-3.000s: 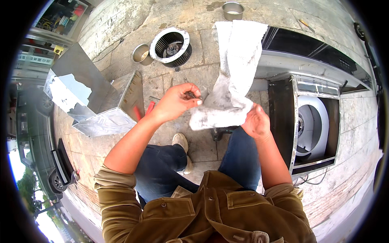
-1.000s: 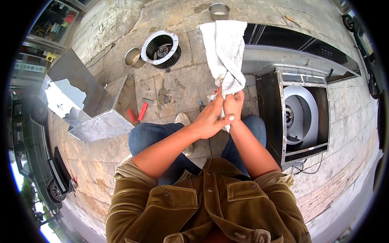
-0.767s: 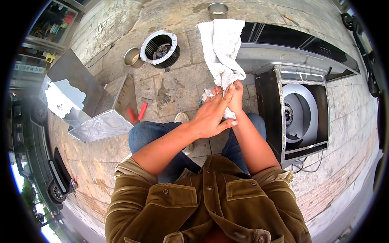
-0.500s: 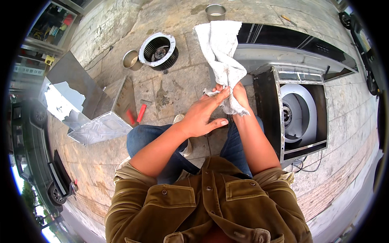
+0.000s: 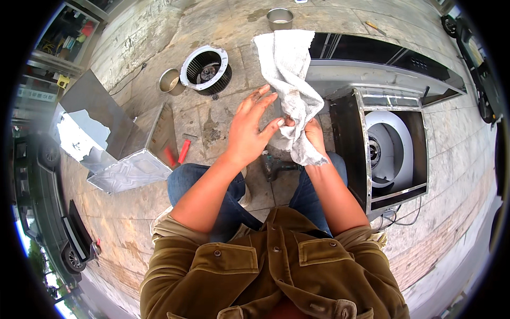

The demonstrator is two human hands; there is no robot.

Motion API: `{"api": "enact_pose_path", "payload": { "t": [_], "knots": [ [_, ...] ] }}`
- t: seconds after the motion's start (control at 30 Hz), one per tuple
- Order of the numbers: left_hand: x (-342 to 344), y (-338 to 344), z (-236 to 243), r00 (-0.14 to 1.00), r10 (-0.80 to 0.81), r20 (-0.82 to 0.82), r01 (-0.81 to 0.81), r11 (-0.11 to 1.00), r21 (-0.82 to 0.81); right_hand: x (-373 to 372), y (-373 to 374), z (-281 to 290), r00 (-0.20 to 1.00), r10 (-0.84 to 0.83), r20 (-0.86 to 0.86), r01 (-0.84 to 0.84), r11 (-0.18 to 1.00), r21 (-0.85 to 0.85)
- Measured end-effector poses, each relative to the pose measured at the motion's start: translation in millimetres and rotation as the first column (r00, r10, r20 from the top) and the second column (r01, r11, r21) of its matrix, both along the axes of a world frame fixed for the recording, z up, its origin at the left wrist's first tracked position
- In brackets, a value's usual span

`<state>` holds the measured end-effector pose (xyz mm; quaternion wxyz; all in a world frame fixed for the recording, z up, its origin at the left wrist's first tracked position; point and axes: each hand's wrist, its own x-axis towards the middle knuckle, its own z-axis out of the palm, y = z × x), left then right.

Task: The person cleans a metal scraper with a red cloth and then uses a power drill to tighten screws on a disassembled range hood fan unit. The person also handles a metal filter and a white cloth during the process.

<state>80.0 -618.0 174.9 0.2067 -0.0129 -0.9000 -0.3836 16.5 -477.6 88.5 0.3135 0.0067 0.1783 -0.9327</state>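
Observation:
A white cloth (image 5: 289, 80) hangs bunched and twisted in front of me, its far end draped toward the black panel. My right hand (image 5: 314, 135) is closed round its gathered middle, and a loose end falls over the wrist. To the left of the cloth, my left hand (image 5: 248, 127) is open with its fingers spread. Its thumb tip reaches the cloth's edge; whether it touches I cannot tell. Below the hands, between my knees, a dark power drill (image 5: 277, 166) lies on the paving, partly hidden by my leg.
At right stands an open metal housing (image 5: 350, 143) with a white round fan casing (image 5: 406, 143); a long black glossy panel (image 5: 366, 50) lies behind it. A fan wheel (image 5: 226, 80), metal bowls (image 5: 280, 20), a red-handled scraper (image 5: 184, 151) and a bent sheet-metal hood (image 5: 130, 170) lie around.
My left hand has come off the cloth and moved left, its fingers spreading. The right hand keeps its hold, slightly lower. The drill between my knees has come into view.

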Motion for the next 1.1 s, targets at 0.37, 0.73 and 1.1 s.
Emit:
{"api": "enact_pose_path", "payload": {
  "t": [0.37, 0.73, 1.1],
  "knots": [
    [3.4, 5.3, 3.6, 0.997, -0.052, -0.061, 0.054, 0.998, 0.037, -2.9, -15.9, 16.6, 0.997, -0.066, 0.026, 0.057, 0.962, 0.265],
    [2.4, 4.1, 3.1, 0.999, -0.019, 0.035, 0.021, 0.999, -0.048, 4.4, -10.5, 4.8, 0.988, -0.033, -0.150, 0.061, 0.980, 0.188],
    [5.5, 2.5, 8.2, 0.966, -0.050, -0.254, 0.021, 0.993, -0.116, -4.5, -23.0, 13.9, 0.993, -0.078, 0.088, 0.062, 0.982, 0.181]
  ]
}}
